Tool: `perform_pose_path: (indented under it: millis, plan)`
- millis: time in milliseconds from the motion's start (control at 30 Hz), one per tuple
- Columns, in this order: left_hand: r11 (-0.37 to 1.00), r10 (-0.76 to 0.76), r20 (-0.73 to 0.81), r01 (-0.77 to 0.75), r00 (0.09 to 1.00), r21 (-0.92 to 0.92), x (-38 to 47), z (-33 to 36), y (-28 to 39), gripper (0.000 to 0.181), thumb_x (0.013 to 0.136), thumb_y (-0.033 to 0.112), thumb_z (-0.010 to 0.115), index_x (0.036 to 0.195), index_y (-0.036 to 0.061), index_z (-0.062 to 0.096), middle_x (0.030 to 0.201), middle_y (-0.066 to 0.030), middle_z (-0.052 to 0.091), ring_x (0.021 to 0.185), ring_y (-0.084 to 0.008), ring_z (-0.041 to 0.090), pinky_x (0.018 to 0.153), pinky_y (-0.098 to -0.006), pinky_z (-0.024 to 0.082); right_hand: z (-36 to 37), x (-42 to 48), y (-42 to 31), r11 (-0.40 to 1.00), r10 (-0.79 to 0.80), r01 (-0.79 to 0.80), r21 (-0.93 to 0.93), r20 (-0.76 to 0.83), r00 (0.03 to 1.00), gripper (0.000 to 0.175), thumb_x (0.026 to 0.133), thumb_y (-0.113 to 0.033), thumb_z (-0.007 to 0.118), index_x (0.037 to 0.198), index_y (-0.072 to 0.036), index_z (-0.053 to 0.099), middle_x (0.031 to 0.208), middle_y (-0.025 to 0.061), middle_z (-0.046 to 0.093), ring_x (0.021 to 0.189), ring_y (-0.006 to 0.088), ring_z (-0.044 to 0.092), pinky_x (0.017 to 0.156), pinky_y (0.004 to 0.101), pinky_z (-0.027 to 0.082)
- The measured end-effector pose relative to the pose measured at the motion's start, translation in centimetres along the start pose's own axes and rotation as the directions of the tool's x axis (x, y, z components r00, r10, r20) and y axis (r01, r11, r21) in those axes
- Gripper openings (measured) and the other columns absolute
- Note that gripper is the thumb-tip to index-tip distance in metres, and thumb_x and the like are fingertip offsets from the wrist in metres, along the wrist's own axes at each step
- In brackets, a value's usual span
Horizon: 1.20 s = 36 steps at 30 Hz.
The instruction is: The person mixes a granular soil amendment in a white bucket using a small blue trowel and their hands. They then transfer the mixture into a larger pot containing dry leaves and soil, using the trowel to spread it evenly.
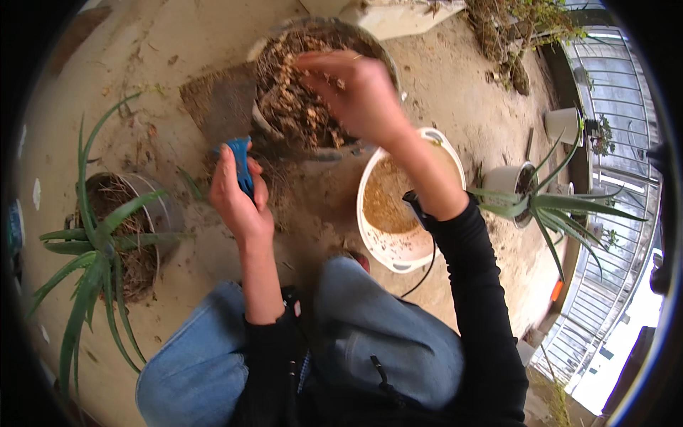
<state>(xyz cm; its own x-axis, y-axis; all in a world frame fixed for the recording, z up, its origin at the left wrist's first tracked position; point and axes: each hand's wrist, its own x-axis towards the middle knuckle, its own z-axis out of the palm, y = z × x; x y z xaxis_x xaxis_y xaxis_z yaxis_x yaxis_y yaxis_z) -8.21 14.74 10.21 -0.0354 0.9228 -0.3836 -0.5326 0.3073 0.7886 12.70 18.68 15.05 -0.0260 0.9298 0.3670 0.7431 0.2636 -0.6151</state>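
My left hand [240, 192] is closed around a small blue plastic tool [243, 165], held upright in front of my left knee; its working end is too small to make out. Over a large round pot [392, 58] my right hand [355, 91] is blurred, its fingers bent down towards dry leaves and twigs [299, 101]. Whether anything is between those fingers cannot be told. Below my right forearm stands a white oval basin [368, 235] with brown, soil-like matter in it.
A potted aloe [98, 251] spreads its leaves at the left. Another aloe [533, 203] grows in a white pot at the right, near a metal railing [613, 107]. A flat dark slab [224, 101] lies left of the large pot; a pale block [400, 18] stands beyond it.
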Motion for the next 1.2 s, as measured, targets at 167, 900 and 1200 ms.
perform_pose_path:
  millis: [167, 900, 1200]
  plan:
    - [1.0, 0.0, -0.01, 0.0, 1.0, -0.028, 0.5, 0.0, 0.0, 0.04, 0.104, 0.038, 0.058, 0.108, -0.0002, 0.07, 0.074, -0.002, 0.061, 0.04, -0.0038, 0.036, 0.037, -0.0221, 0.023, -9.3, -10.6, 5.1, 0.823, 0.384, -0.487, 0.292, 0.346, 0.856, 0.026, 0.103, -0.006, 0.056, 0.125, 0.0, 0.069, 0.115, 0.0125, 0.073, 0.101, 0.0186, 0.072, 0.09, 0.034, 0.059]
    - [0.996, 0.049, 0.034, -0.052, 0.998, 0.077, -0.2, 0.1, -0.4, 0.044, 0.106, 0.039, 0.054, 0.112, -0.0018, 0.067, 0.077, -0.0031, 0.06, 0.041, -0.0044, 0.034, 0.038, -0.0227, 0.023, 2.0, -27.8, 8.7, 0.814, 0.571, -0.541, -0.211, 0.128, 0.811, 0.046, 0.083, 0.009, 0.047, 0.128, -0.001, 0.055, 0.119, 0.0241, 0.053, 0.111, 0.0451, 0.055, 0.098, 0.0485, 0.047]
    - [0.997, 0.051, 0.059, -0.055, 0.997, 0.062, -0.3, 0.2, -0.4, 0.044, 0.107, 0.038, 0.051, 0.117, -0.003, 0.066, 0.079, -0.0033, 0.06, 0.041, -0.0042, 0.033, 0.038, -0.0226, 0.023, 3.9, -29.3, 5.6, 0.514, 0.721, -0.769, 0.379, 0.295, 0.627, 0.043, 0.089, 0.007, 0.05, 0.13, -0.004, 0.055, 0.116, 0.0111, 0.062, 0.103, 0.0237, 0.062, 0.091, 0.0348, 0.05]
